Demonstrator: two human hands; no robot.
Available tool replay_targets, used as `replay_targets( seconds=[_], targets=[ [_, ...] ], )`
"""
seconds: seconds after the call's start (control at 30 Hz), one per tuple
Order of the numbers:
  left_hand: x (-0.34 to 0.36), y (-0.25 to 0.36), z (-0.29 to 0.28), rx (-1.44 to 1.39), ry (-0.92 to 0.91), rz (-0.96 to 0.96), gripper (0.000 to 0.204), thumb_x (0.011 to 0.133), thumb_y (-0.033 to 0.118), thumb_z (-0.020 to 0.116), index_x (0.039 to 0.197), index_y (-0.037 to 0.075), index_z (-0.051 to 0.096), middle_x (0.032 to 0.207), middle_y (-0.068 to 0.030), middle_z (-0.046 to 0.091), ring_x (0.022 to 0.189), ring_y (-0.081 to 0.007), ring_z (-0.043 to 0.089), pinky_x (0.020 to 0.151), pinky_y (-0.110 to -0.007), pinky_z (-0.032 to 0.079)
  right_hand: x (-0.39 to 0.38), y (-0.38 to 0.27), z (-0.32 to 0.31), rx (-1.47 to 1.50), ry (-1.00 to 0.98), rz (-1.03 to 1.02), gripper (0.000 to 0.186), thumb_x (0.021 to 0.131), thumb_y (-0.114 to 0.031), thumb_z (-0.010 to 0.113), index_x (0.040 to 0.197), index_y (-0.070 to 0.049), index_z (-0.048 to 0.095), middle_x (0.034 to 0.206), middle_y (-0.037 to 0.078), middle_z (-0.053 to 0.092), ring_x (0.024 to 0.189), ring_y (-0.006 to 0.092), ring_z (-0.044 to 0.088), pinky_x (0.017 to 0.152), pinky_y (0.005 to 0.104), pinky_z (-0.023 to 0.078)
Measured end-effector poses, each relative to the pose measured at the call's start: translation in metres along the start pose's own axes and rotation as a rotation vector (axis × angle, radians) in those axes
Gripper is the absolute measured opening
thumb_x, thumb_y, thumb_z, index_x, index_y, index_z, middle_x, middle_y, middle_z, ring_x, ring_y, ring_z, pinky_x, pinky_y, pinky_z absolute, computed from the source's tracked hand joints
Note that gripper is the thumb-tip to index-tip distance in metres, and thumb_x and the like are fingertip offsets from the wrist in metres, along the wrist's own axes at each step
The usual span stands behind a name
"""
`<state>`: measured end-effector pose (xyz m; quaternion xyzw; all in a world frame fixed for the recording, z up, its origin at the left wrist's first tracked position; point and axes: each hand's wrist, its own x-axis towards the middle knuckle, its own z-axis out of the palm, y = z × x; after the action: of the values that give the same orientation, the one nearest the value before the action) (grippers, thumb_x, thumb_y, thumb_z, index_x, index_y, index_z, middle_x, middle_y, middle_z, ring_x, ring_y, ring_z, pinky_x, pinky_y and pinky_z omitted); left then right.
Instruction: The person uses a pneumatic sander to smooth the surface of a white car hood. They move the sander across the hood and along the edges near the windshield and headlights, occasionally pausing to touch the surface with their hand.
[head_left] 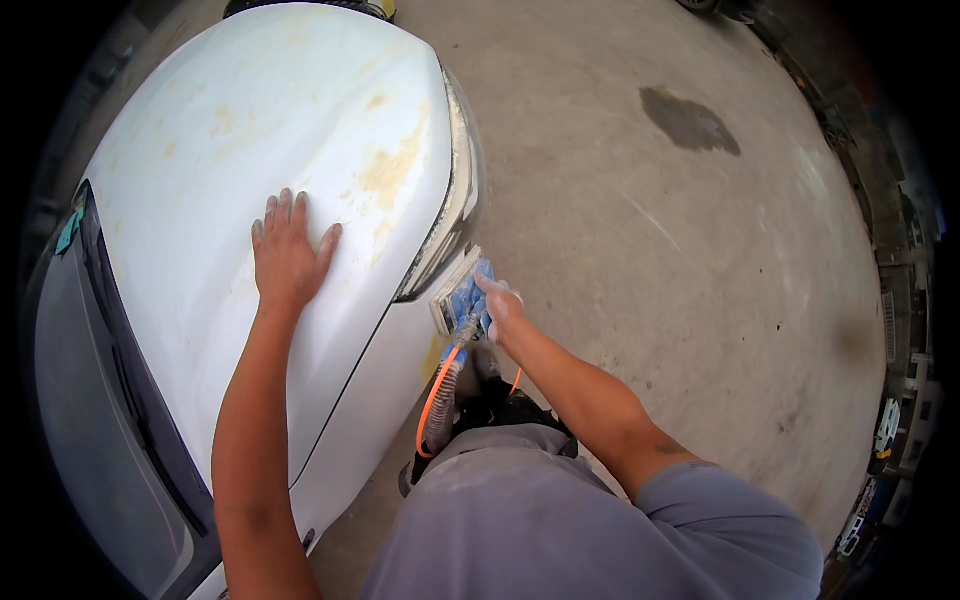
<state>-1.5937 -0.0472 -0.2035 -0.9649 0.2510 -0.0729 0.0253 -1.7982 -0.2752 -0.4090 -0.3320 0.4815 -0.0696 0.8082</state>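
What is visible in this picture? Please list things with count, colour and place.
car: 1, white with yellowish patches, left
headlight: 1, pale, car's corner
windscreen: 1, dark, lower left
small object: 1, teal, by windscreen
sander: 1, blue and white, beside headlight
thin hose: 1, orange, below sander
ribbed hose: 1, grey, below sander
ground: 1, grey, right
stain: 1, dark, upper right
clutter: uncountable, mixed, right edge
shirt: 1, grey, bottom
left hand: 1, greyish fingertips, on car
right hand: 1, whitish dust, on sander

Light is bright and diffuse; shadows soft; edges curve into black.
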Motion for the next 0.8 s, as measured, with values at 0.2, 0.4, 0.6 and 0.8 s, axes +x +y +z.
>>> replay_targets(
  seconds=[0.2, 0.4, 0.6, 0.8],
  targets=[
    [0.001, 0.004, 0.003, -0.008, -0.001, 0.001, 0.075, 0.1, 0.055, 0.056, 0.153, 0.004, 0.046, 0.164, -0.0192, 0.039, 0.154, -0.036, 0.031, 0.125, -0.056, 0.023, 0.018, 0.005, -0.011, -0.008, 0.066, 0.021, 0.036, 0.096, -0.024, 0.075, 0.114, 0.006, 0.065, 0.112, 0.011, 0.066, 0.096, 0.0186, 0.067, 0.078, 0.0375, 0.058],
    [0.004, 0.01, 0.003, -0.006, 0.014, 0.023, 0.075, 0.1, 0.055, 0.057, 0.154, 0.004, 0.046, 0.164, -0.0187, 0.039, 0.154, -0.0354, 0.031, 0.125, -0.056, 0.023, 0.01, 0.012, -0.013, -0.301, 0.13, -0.101, 0.035, 0.097, -0.025, 0.074, 0.114, 0.005, 0.065, 0.11, 0.012, 0.066, 0.096, 0.0187, 0.066, 0.079, 0.0383, 0.057],
    [0.006, 0.011, -0.003, 0.006, -0.013, 0.013, 0.075, 0.1, 0.055, 0.056, 0.154, 0.005, 0.045, 0.164, -0.018, 0.038, 0.154, -0.0348, 0.031, 0.125, -0.056, 0.023, 0.013, 0.013, -0.016, -0.025, 0.041, -0.035, 0.041, 0.096, -0.025, 0.076, 0.118, 0.007, 0.063, 0.113, 0.012, 0.065, 0.096, 0.02, 0.067, 0.081, 0.039, 0.058],
    [0.009, 0.009, -0.002, 0.006, -0.023, -0.001, 0.075, 0.1, 0.056, 0.056, 0.154, 0.005, 0.045, 0.165, -0.0172, 0.037, 0.155, -0.0345, 0.03, 0.125, -0.055, 0.023, 0.016, 0.012, -0.018, -0.189, 0.114, -0.104, 0.04, 0.096, -0.025, 0.075, 0.117, 0.007, 0.062, 0.111, 0.011, 0.064, 0.093, 0.0198, 0.065, 0.08, 0.0384, 0.057]
  ],
)
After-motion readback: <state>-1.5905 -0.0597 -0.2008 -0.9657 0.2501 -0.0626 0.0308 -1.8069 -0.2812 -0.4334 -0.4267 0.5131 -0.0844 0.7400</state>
